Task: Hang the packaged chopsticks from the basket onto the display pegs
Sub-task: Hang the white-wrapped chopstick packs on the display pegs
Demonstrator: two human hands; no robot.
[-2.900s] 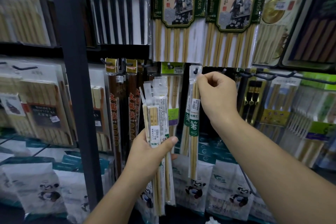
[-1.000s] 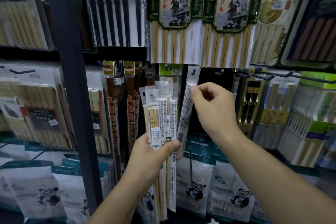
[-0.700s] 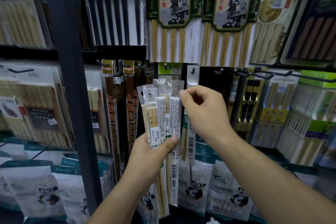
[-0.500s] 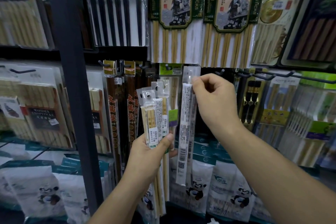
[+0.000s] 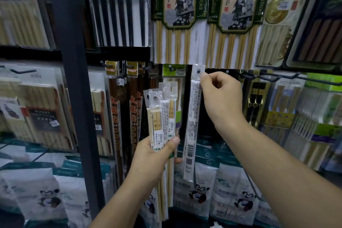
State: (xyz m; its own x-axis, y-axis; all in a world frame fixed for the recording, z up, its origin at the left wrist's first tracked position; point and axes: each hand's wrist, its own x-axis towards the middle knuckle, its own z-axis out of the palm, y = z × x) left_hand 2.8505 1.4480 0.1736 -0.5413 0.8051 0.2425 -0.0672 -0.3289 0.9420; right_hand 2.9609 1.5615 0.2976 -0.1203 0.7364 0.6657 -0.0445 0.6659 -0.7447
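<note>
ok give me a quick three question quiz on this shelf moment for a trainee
1. True or false: the right hand pinches a single packet near its top.
2. The left hand holds: A) a bundle of packets B) nothing C) a basket.
3. What colour are the chopsticks in the rabbit-label pack?
Key: 1 true; 2 A; 3 black.

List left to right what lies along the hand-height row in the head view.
Dark post, dark red chopstick packs, bundle of packs in the left hand, single pack pinched by the right hand, black-and-gold pack.
</note>
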